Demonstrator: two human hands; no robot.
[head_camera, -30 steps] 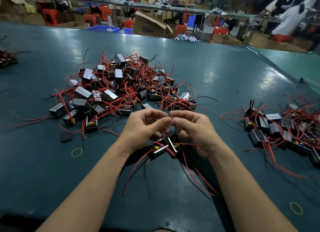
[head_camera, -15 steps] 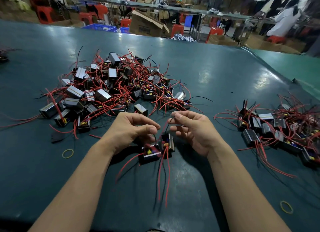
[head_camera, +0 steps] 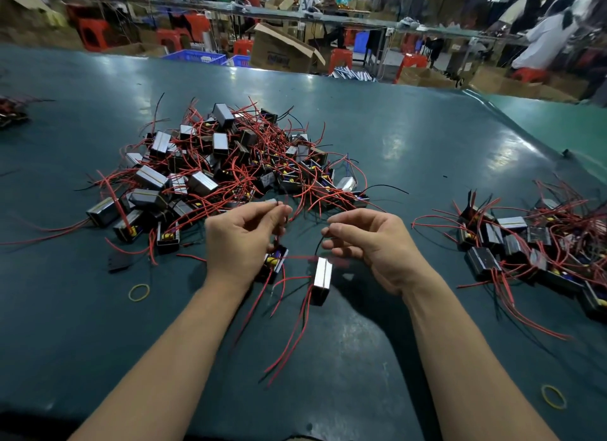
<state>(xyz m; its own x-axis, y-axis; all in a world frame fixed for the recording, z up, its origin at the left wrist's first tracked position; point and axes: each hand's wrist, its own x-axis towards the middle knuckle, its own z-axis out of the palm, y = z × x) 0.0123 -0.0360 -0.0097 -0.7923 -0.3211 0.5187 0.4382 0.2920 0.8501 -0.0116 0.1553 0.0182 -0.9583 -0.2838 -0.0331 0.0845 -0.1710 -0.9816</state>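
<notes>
Head view: left hand (head_camera: 244,243) and right hand (head_camera: 371,243) are held over the surface (head_camera: 427,151), near each other but not touching. Left hand: thumb and forefinger pinched on the left lead (head_camera: 284,223), a thin black wire; remaining fingers curled. Left module (head_camera: 274,263) sits just below this hand, partly hidden by the palm, with a yellow part visible. Right hand: thumb and forefinger pinched on the right lead (head_camera: 317,247), also black, which curves down to the right module (head_camera: 322,281). Right module stands between the two wrists, silver face toward the camera. Red wires (head_camera: 295,335) trail from both modules toward the camera. Contact between modules and surface cannot be told. Main pile (head_camera: 230,164) lies beyond the hands; second pile (head_camera: 525,243) lies well to the right. Rubber band (head_camera: 139,292) lies left of the left wrist
</notes>
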